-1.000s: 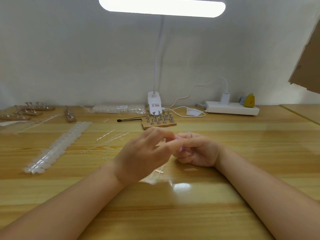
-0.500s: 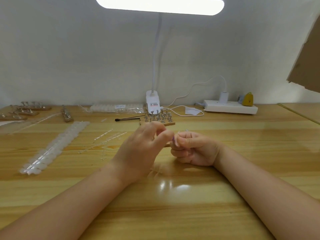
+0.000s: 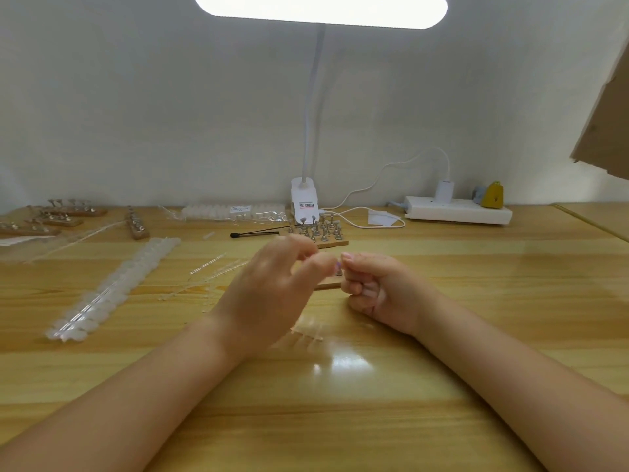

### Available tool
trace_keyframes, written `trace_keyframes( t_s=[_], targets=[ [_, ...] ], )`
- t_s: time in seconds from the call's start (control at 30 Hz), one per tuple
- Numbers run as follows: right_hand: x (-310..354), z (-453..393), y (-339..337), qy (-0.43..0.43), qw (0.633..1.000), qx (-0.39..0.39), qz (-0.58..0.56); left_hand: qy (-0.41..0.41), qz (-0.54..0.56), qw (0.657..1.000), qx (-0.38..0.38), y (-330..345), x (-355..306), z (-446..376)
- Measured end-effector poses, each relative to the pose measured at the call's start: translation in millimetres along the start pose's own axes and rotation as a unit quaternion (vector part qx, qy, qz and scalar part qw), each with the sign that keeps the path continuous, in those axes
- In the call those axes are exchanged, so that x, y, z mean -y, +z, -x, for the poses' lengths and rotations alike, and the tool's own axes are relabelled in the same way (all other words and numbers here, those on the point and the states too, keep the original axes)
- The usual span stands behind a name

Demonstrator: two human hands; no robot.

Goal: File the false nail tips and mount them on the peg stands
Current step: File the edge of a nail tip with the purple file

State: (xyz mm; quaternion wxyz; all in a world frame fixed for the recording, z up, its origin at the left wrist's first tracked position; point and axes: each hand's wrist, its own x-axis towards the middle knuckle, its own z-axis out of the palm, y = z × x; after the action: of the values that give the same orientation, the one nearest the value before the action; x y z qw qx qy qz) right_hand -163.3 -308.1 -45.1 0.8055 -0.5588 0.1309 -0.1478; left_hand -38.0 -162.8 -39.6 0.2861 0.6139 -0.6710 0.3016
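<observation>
Left hand (image 3: 269, 294) raised just above the tabletop (image 3: 442, 386) at centre, blurred, back toward the camera, fingers curled inward with thumb and forefinger nearly meeting; whether anything sits between them cannot be told. Right hand (image 3: 377, 291) just beside it, resting on the wood as a loose fist, thumb on top, fingers curled round a small purple item (image 3: 338, 266) peeping out at the thumb tip, likely a file. Fingertips of both hands almost touching. Just behind the hands, a wooden peg stand (image 3: 321, 233) with metal pegs; more peg stands (image 3: 54, 218) at the far left. Long strip of false nail tips (image 3: 112, 287) lying diagonally at left, well apart from the hands. Wide bare wood at near and right, up to the tabletop seam at far right. Compared with half a second ago, left hand lifted slightly and more blurred; right hand unchanged.
</observation>
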Motion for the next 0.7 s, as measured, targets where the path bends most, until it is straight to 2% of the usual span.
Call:
trace_keyframes(
  t_s=[0.07, 0.1, 0.17, 0.23, 0.27, 0.37, 0.4, 0.5, 0.7],
  targets=[
    [-1, 1, 3, -0.004, 1.0, 0.02, 0.018, 0.107, -0.025, 0.994, -0.021, 8, -7, 3],
    [0, 2, 5, -0.004, 0.999, 0.026, 0.025, 0.118, -0.034, 0.992, -0.021, 10, -8, 4],
    [1, 2, 5, 0.009, 1.0, 0.015, 0.005, 0.058, -0.046, 0.997, -0.024, 6, -2, 2],
    [1, 1, 4, 0.017, 1.0, 0.003, -0.014, -0.048, -0.011, 0.998, -0.034, -1, 6, 3],
    [0, 0, 3, 0.012, 1.0, 0.005, -0.008, -0.041, -0.007, 0.998, -0.043, -3, 6, 2],
    [-1, 2, 4, -0.008, 0.998, 0.051, 0.033, 0.111, -0.005, 0.992, -0.054, 5, -5, 2],
    [-1, 2, 3, -0.008, 0.996, 0.072, 0.053, 0.138, -0.001, 0.989, -0.048, 7, -9, 3],
    [-1, 3, 4, 0.003, 0.992, 0.096, 0.076, 0.11, -0.002, 0.993, -0.033, 7, -12, 4],
    [-1, 2, 0, -0.001, 0.999, 0.038, 0.022, 0.092, -0.01, 0.991, -0.093, 4, -13, -1]
  ],
)
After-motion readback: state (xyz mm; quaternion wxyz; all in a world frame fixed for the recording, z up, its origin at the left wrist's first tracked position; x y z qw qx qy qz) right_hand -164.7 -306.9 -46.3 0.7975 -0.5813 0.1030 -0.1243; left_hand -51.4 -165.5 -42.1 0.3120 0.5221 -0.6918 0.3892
